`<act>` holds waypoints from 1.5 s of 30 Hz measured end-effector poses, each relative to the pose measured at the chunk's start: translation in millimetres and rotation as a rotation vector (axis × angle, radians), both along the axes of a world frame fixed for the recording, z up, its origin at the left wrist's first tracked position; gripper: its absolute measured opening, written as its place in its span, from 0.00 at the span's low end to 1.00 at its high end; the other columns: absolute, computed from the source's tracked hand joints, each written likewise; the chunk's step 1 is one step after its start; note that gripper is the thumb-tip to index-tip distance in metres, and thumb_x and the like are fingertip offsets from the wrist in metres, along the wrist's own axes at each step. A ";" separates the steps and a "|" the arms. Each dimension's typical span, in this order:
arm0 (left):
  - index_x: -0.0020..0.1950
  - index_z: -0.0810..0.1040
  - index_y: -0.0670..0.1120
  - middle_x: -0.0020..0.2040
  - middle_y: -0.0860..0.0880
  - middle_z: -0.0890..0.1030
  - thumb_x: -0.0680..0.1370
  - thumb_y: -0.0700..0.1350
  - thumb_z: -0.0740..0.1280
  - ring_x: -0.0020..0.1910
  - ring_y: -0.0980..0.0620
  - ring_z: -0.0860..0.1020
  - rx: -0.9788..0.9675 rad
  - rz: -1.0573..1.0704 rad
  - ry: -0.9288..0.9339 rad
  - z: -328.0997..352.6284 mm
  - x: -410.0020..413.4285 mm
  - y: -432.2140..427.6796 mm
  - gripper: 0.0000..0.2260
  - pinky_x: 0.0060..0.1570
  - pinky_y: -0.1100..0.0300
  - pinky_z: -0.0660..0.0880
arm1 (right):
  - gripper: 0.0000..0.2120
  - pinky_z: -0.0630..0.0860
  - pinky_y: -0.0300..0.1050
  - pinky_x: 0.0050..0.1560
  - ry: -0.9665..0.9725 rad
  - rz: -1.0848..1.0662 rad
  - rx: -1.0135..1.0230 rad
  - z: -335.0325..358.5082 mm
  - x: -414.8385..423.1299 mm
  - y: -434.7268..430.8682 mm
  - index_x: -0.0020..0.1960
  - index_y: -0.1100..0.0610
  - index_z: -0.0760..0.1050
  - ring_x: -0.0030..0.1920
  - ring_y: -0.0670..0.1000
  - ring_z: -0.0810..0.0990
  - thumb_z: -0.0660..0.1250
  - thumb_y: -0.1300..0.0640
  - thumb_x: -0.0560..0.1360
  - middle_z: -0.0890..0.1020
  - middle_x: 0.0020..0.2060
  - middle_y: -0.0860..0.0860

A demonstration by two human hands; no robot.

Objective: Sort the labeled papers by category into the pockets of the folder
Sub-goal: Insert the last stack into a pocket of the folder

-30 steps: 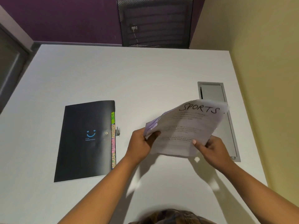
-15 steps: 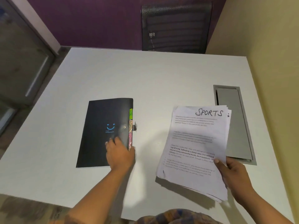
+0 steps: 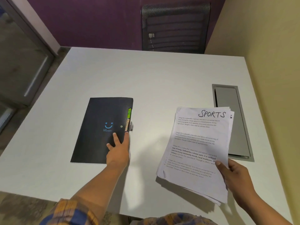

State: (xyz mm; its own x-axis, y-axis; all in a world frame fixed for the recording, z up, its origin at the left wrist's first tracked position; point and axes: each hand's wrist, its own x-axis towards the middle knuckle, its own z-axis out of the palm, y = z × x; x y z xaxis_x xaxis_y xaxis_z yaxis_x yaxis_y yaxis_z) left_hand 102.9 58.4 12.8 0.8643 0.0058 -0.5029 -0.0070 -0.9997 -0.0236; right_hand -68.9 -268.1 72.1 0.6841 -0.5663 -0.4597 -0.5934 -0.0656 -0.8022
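So the left hand (image 3: 119, 151) is lying on the folder (image 3: 97, 130) with its fingers (image 3: 115, 137) straight and slightly spread, not curled round anything. One fingertip sits just below the logo and another runs along the folder's right edge, right under the tabs (image 3: 129, 117). The right hand (image 3: 234, 175) is gripping the papers (image 3: 194, 148) at their near right corner, thumb (image 3: 219, 165) pressed on top of the top sheet and the other fingers tucked underneath where I can't see them. The stack is held up off the table (image 3: 162, 82), a bit fanned at the edges, with its shadow on the table below. The folder is black, closed, and flat on the left half of the table, well apart from the papers. Its cover has a little blue smiley (image 3: 108, 125) with tiny text under it that's too small to read, plus a round snap (image 3: 121, 126) next to it. The green tab reads "HR", and the tan one under it looks like "ADMIN", though it's blurry. The top sheet has "SPORTS" handwritten big in the top right corner. The printed paragraphs all start "Village life is a peaceful, close-knit, and nature-connected way of living", and one has a bold bit about "a slower pace" and "strong community bonds, local traditions". A grey hatch (image 3: 227, 98) is set into the table just behind the papers on the right. There's a dark mesh chair (image 3: 175, 28) at the far side and a plaid sleeve (image 3: 73, 211) on the left arm.
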 end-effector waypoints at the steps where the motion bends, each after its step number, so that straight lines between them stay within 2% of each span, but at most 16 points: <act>1: 0.79 0.41 0.58 0.80 0.41 0.38 0.79 0.31 0.56 0.76 0.29 0.54 0.023 -0.037 0.003 3.4 0.7 -0.8 0.38 0.61 0.40 0.73 | 0.07 0.61 0.43 0.30 0.000 -0.001 -0.008 1.4 -0.1 0.0 0.47 0.55 0.84 0.24 0.53 0.63 0.67 0.58 0.79 0.79 0.29 0.62; 6: 0.74 0.63 0.45 0.81 0.41 0.46 0.79 0.38 0.64 0.76 0.35 0.60 0.111 -0.087 0.003 26.4 6.5 5.8 0.24 0.59 0.47 0.77 | 0.06 0.63 0.40 0.26 -0.038 -0.018 -0.026 14.5 0.6 2.1 0.48 0.52 0.83 0.19 0.46 0.66 0.67 0.58 0.79 0.87 0.35 0.55; 8: 0.72 0.65 0.45 0.81 0.44 0.51 0.78 0.43 0.68 0.73 0.38 0.67 0.121 -0.072 -0.024 37.5 8.8 9.5 0.24 0.55 0.49 0.79 | 0.06 0.63 0.40 0.26 -0.054 -0.025 -0.019 18.2 1.4 2.0 0.48 0.52 0.83 0.19 0.45 0.66 0.67 0.58 0.79 0.86 0.36 0.56; 11: 0.71 0.67 0.46 0.80 0.47 0.56 0.78 0.53 0.66 0.61 0.43 0.78 0.096 -0.028 -0.114 52.0 9.5 13.1 0.24 0.45 0.53 0.80 | 0.06 0.63 0.40 0.28 -0.057 -0.028 -0.002 20.0 3.3 1.2 0.48 0.54 0.83 0.20 0.47 0.68 0.67 0.57 0.80 0.86 0.37 0.58; 14: 0.70 0.67 0.46 0.79 0.48 0.59 0.74 0.62 0.68 0.56 0.46 0.80 0.065 0.001 -0.187 60.9 7.7 15.4 0.31 0.43 0.54 0.81 | 0.07 0.63 0.41 0.29 -0.055 0.000 -0.016 18.4 3.9 0.0 0.48 0.56 0.83 0.26 0.53 0.68 0.66 0.57 0.80 0.86 0.38 0.61; 17: 0.72 0.65 0.45 0.79 0.47 0.58 0.75 0.58 0.70 0.56 0.46 0.80 0.078 -0.018 -0.202 63.6 5.5 15.1 0.32 0.45 0.52 0.82 | 0.07 0.63 0.40 0.28 -0.057 -0.009 0.007 18.6 5.4 0.1 0.50 0.57 0.83 0.28 0.54 0.69 0.66 0.57 0.80 0.86 0.39 0.60; 20: 0.72 0.66 0.45 0.79 0.47 0.59 0.76 0.51 0.69 0.52 0.45 0.82 0.047 -0.019 -0.235 66.4 3.0 12.1 0.27 0.45 0.52 0.81 | 0.08 0.63 0.39 0.22 -0.045 0.005 -0.007 18.5 7.3 -0.8 0.52 0.57 0.83 0.25 0.52 0.68 0.66 0.57 0.80 0.86 0.38 0.58; 23: 0.76 0.62 0.45 0.79 0.48 0.60 0.78 0.45 0.67 0.50 0.47 0.82 0.004 -0.021 -0.243 70.4 0.1 9.3 0.28 0.46 0.53 0.82 | 0.07 0.63 0.40 0.27 -0.065 -0.004 0.015 21.6 9.7 -0.6 0.51 0.56 0.84 0.28 0.53 0.70 0.66 0.57 0.80 0.86 0.39 0.61; 27: 0.77 0.60 0.48 0.80 0.50 0.56 0.77 0.40 0.68 0.56 0.48 0.81 -0.064 -0.062 -0.218 78.5 -2.0 1.7 0.30 0.52 0.54 0.81 | 0.07 0.62 0.40 0.24 -0.083 0.005 -0.015 38.1 19.8 4.9 0.50 0.57 0.83 0.25 0.53 0.67 0.66 0.57 0.80 0.85 0.37 0.57; 30: 0.79 0.53 0.56 0.81 0.51 0.52 0.77 0.38 0.68 0.59 0.46 0.79 -0.110 -0.159 -0.164 84.5 -3.9 -6.8 0.37 0.49 0.53 0.81 | 0.08 0.66 0.41 0.22 -0.124 0.033 -0.038 55.7 35.0 11.9 0.48 0.58 0.82 0.27 0.51 0.75 0.66 0.56 0.80 0.86 0.41 0.56; 32: 0.77 0.62 0.57 0.81 0.50 0.52 0.77 0.38 0.67 0.57 0.45 0.79 -0.092 -0.234 -0.118 87.6 -6.1 -16.3 0.32 0.48 0.54 0.81 | 0.08 0.68 0.43 0.22 -0.141 0.046 -0.071 65.4 47.5 15.4 0.47 0.58 0.82 0.29 0.55 0.78 0.66 0.56 0.80 0.86 0.39 0.55; 34: 0.70 0.72 0.50 0.80 0.48 0.57 0.76 0.39 0.67 0.45 0.46 0.79 -0.068 -0.258 -0.128 87.1 -7.1 -26.1 0.23 0.43 0.54 0.80 | 0.07 0.71 0.44 0.23 -0.164 0.061 -0.093 75.2 60.3 18.6 0.47 0.54 0.83 0.31 0.59 0.82 0.66 0.56 0.80 0.86 0.38 0.53; 36: 0.70 0.71 0.44 0.77 0.47 0.65 0.75 0.39 0.68 0.37 0.47 0.76 -0.072 -0.238 -0.161 83.9 -8.4 -35.3 0.23 0.39 0.54 0.79 | 0.07 0.73 0.44 0.23 -0.198 0.087 -0.102 84.5 70.1 21.2 0.47 0.50 0.83 0.31 0.57 0.83 0.66 0.56 0.80 0.87 0.37 0.50; 40: 0.73 0.66 0.45 0.76 0.46 0.67 0.76 0.41 0.70 0.46 0.43 0.82 -0.152 -0.280 -0.151 86.0 -16.2 -53.3 0.27 0.47 0.50 0.82 | 0.09 0.74 0.43 0.23 -0.233 0.147 -0.149 95.3 82.5 24.5 0.45 0.46 0.82 0.27 0.52 0.83 0.66 0.57 0.80 0.86 0.32 0.44; 43: 0.65 0.70 0.48 0.80 0.43 0.57 0.77 0.38 0.63 0.49 0.39 0.81 -0.202 -0.344 -0.122 96.9 -28.3 -67.0 0.17 0.49 0.49 0.80 | 0.08 0.74 0.40 0.28 -0.221 0.196 -0.259 99.7 88.7 25.8 0.46 0.49 0.83 0.28 0.45 0.82 0.65 0.56 0.80 0.83 0.29 0.38; 45: 0.61 0.71 0.47 0.80 0.44 0.55 0.76 0.36 0.62 0.48 0.40 0.81 -0.237 -0.336 -0.110 98.8 -35.0 -71.4 0.14 0.48 0.51 0.79 | 0.09 0.73 0.39 0.30 -0.213 0.228 -0.319 103.2 91.2 26.5 0.45 0.49 0.82 0.33 0.43 0.82 0.65 0.56 0.80 0.84 0.33 0.40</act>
State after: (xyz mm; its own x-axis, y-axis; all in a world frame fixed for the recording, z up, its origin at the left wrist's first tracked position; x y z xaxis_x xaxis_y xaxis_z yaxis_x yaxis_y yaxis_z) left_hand 67.9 -13.0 111.6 0.8469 -0.3907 -0.3607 -0.3442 -0.9199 0.1881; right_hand 22.3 -241.5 175.3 0.8686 -0.4803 -0.1221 -0.3588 -0.4394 -0.8235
